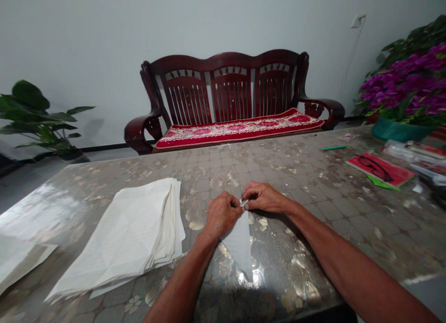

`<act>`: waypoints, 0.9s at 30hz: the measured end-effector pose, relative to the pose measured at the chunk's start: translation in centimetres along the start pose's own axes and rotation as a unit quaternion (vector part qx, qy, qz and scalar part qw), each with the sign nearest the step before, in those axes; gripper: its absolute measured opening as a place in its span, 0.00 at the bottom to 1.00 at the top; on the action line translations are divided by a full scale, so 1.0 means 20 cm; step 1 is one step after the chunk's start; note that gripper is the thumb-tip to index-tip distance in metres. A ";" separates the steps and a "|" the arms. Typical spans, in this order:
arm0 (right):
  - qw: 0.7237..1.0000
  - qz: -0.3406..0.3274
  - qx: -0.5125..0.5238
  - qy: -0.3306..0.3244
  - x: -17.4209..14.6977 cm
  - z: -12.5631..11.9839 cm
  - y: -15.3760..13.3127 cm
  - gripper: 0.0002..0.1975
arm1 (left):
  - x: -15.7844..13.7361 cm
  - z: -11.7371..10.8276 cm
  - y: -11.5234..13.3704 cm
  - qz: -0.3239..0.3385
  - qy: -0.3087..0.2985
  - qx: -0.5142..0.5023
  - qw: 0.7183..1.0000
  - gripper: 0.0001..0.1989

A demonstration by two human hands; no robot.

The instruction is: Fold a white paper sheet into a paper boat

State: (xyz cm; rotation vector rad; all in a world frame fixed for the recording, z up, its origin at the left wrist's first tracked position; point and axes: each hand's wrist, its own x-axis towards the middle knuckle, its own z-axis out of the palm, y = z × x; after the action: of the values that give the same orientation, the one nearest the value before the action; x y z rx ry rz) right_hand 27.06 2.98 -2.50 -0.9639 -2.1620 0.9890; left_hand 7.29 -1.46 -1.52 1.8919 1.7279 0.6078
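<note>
A folded sheet of lined white paper [239, 246] lies on the table in front of me, narrowing to a point at its near end. My left hand [224, 214] pinches its far end from the left, and part of the sheet is under that hand. From the right, my right hand [264, 197] grips the same far end between thumb and fingers. A small folded bit of the paper shows between the two thumbs. To the left of my hands lies a thick stack of creased lined paper [128, 234].
Another sheet [24, 260] lies at the far left. On the right are a green pen [335, 148], black glasses [376, 167] on a red booklet [400, 173], and purple flowers in a teal pot [399, 129]. A wooden bench [230, 88] stands beyond the patterned table [299, 174].
</note>
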 end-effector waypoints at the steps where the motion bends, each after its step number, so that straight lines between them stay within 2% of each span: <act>1: 1.000 -0.007 -0.007 -0.007 0.00 0.00 0.00 0.03 | 0.00 0.00 0.00 0.000 0.001 -0.001 1.000 0.04; 5: 0.999 -0.017 -0.032 -0.012 0.01 0.01 0.00 0.03 | 0.00 0.00 0.00 0.017 -0.008 0.000 1.000 0.04; 9: 0.998 -0.005 -0.039 0.039 0.01 0.02 0.01 0.06 | 0.00 0.00 -0.01 0.022 -0.009 -0.003 1.000 0.04; 12: 0.997 -0.022 -0.027 0.063 0.01 0.02 -0.01 0.07 | 0.01 0.01 -0.03 0.020 -0.003 -0.020 1.000 0.04; 15: 0.998 -0.043 -0.026 0.044 0.00 0.01 -0.02 0.06 | 0.02 0.02 -0.04 0.025 0.002 -0.038 0.999 0.06; 20: 0.998 -0.040 -0.040 0.001 0.00 0.00 -0.02 0.10 | 0.03 0.02 -0.06 0.024 -0.002 -0.064 0.998 0.07; 27: 0.997 -0.057 -0.041 0.022 0.00 0.02 0.00 0.10 | 0.03 0.02 -0.06 0.017 -0.006 -0.089 0.996 0.09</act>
State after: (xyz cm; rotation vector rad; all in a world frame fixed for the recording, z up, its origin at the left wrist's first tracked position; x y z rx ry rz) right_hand 26.81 2.81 -2.77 -0.8802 -2.2082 0.8232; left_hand 6.63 -0.84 -2.53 1.7998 1.5816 0.7347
